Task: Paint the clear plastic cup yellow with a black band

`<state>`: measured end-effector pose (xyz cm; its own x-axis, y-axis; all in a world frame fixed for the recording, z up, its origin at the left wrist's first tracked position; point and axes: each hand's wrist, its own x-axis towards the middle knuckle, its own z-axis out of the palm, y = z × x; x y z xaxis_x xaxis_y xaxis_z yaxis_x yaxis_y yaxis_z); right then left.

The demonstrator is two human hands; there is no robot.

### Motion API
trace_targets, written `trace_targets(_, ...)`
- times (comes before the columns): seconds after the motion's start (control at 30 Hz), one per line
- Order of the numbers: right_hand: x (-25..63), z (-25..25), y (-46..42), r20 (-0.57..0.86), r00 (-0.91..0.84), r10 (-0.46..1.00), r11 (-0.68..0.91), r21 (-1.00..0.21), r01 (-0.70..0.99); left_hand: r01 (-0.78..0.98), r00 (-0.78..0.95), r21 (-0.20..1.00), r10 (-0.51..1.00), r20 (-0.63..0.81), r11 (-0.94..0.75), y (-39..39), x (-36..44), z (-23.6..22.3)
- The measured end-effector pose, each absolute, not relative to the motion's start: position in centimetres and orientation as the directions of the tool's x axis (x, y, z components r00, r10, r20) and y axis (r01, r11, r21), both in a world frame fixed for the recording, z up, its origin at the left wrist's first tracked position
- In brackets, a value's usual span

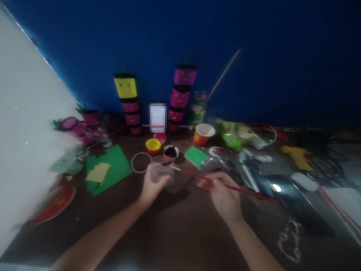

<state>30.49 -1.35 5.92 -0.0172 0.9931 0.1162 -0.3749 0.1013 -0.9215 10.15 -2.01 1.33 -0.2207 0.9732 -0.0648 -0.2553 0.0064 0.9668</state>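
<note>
Right hand (225, 199): gripping a red brush (199, 177) by its handle; a loose pinch could let the tip swing off line.
Red brush: runs through the right hand, dark bristles ahead and to its left, close by the left hand (152, 182) — a slip there could smear the fingers. Its tail pokes out past the right hand toward a dark phone (300, 205), where a wrist turn could knock things.
Left hand: fingers curled round a see-through thing, too blurred to name; squeezing might bend it.
Black pot (170, 152): just beyond the bristles — a careless knuckle could tip it.
Yellow pot (153, 145): slightly farther, leftward; a spill could reach it.
Purple tower (179, 98): at the back, tall and narrow, so a jolt could topple it.
</note>
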Motion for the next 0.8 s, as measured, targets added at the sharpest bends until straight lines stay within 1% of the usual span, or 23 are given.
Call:
trace_targets(0.07,30.5,5.7,-1.24,0.111,-0.008,0.994,0.1,-0.925,-0.366,-0.265,-0.223,0.964,0.972,-0.068,0.007,-2.02,10.14,1.28)
trace_targets(0.27,31.26,5.68,-0.61,0.129,0.098,0.987,0.156,-0.918,-0.365,-0.304,-0.238,0.953,0.968,-0.081,0.005,-2.05,10.16,1.39)
trace_targets(0.47,31.02,5.5,-0.94,0.132,0.039,0.99,0.137,-0.913,-0.384,-0.323,-0.232,0.946,0.967,-0.103,0.023,-2.14,10.24,1.71)
trace_targets(0.7,31.32,5.25,-0.39,0.121,0.131,0.984,0.161,-0.92,-0.359,-0.299,-0.275,0.954,0.955,-0.11,0.024,-2.04,10.12,1.24)
trace_targets(0.8,31.37,5.22,-0.43,0.125,0.112,0.986,0.158,-0.919,-0.361,-0.296,-0.267,0.955,0.957,-0.109,0.026,-2.03,10.07,1.09)
